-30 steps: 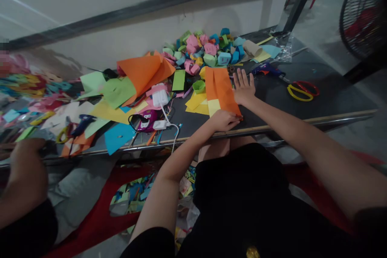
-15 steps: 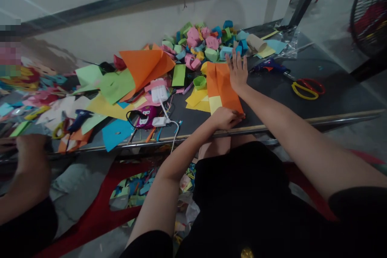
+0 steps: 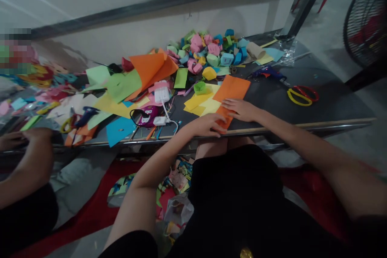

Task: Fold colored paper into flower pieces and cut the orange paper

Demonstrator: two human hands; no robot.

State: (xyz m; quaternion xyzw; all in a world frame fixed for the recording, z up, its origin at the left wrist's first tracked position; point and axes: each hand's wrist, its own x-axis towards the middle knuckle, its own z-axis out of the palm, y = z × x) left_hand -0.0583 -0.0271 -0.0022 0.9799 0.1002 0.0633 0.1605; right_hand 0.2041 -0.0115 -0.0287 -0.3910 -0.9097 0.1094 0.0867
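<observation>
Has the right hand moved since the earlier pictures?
Yes. The right hand has drawn back toward the table edge, away from the paper pile, onto the orange sheet.

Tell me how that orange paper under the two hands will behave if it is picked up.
The orange paper looks thin and folded, so it is probably light and floppy, likely to sag. Lying flat on the table, it may slide when pushed. The left hand and right hand press it down.
</observation>
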